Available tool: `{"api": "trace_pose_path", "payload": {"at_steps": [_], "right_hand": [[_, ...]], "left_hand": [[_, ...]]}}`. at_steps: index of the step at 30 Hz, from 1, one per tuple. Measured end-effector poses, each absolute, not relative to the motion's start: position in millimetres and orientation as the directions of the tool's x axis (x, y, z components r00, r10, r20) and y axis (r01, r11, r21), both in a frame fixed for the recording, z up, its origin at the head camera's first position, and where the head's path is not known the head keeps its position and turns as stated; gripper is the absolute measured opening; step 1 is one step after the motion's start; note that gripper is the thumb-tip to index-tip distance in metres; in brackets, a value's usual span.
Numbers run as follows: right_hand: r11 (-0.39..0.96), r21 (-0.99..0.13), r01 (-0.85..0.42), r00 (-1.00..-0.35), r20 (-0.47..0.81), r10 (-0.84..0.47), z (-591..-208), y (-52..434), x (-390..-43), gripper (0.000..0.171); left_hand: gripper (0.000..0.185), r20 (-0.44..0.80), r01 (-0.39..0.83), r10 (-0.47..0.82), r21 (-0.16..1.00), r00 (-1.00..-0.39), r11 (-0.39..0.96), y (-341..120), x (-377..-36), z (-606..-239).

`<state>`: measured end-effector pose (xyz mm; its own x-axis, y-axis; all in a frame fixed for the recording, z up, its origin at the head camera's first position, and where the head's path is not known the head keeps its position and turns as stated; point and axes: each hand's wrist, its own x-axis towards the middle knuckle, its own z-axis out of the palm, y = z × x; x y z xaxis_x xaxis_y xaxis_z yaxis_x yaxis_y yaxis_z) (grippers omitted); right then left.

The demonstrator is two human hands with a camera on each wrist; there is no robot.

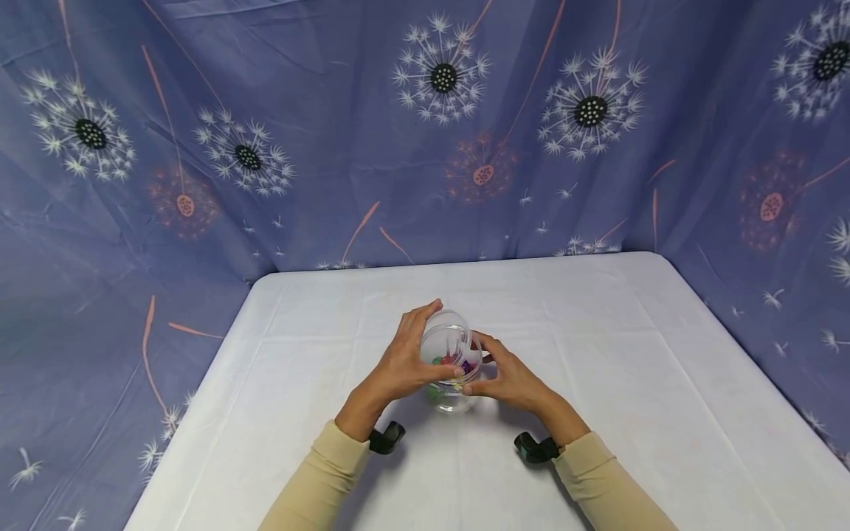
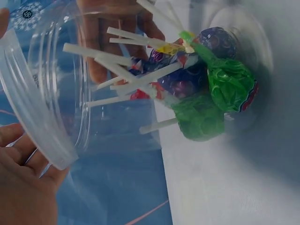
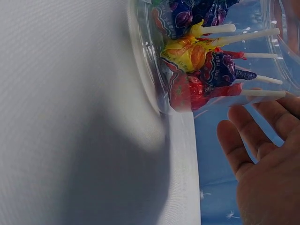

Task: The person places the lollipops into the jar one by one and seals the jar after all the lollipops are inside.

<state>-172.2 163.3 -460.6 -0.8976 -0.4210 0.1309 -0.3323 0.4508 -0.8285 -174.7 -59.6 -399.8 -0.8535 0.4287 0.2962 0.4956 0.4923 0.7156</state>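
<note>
Two hands hold the jar (image 1: 450,369) on the bench (image 1: 598,413): your left grip (image 1: 405,365) and right grip (image 1: 508,380) clasp its sides. Lollipop (image 2: 206,98) wrapper print is unreadable.

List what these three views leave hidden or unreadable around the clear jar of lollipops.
- Head view: the lollipops are too small to count, behind the jar wall and both hands.
- Left wrist view: the left hand is cut off by the edge.
- Right wrist view: the right hand is cut off; the jar's contents are partly cropped at the top.
</note>
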Motion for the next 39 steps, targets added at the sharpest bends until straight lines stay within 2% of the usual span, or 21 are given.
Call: {"api": "trace_pose_path", "payload": {"at_steps": [12, 16, 21, 29, 34, 39], "right_hand": [[0.447, -0.836, -0.318, -0.899, 0.117, -0.422, -461.6, 162.1, -172.4, 0.087], [0.444, -0.837, -0.321, -0.897, 0.117, -0.426, -462.2, 162.0, -172.7, 0.088], [0.441, -0.831, -0.338, -0.894, 0.138, -0.427, -462.0, 162.3, -173.5, 0.089], [0.434, -0.822, -0.37, -0.881, 0.164, -0.443, -462.3, 163.3, -174.4, 0.09], [0.451, -0.828, -0.333, -0.897, 0.13, -0.422, -461.2, 163.3, -173.0, 0.092], [0.477, -0.83, -0.289, -0.912, 0.088, -0.401, -461.4, 163.3, -171.5, 0.094]], "left_hand": [[0.108, 0.325, 0.59, 0.509, 0.598, -0.797, 0.543, -51.6, -175.6, -406.9], [0.108, 0.337, 0.595, 0.5, 0.578, -0.798, 0.559, -52.5, -175.0, -407.3], [0.109, 0.337, 0.565, 0.463, 0.605, -0.82, 0.561, -58.6, -172.7, -406.9], [0.108, 0.263, 0.452, 0.389, 0.697, -0.883, 0.556, -71.2, -167.0, -414.7], [0.107, 0.187, 0.363, 0.353, 0.759, -0.917, 0.541, -76.6, -166.0, -424.0], [0.106, 0.143, 0.322, 0.351, 0.786, -0.925, 0.528, -78.4, -166.1, -433.0]]}}
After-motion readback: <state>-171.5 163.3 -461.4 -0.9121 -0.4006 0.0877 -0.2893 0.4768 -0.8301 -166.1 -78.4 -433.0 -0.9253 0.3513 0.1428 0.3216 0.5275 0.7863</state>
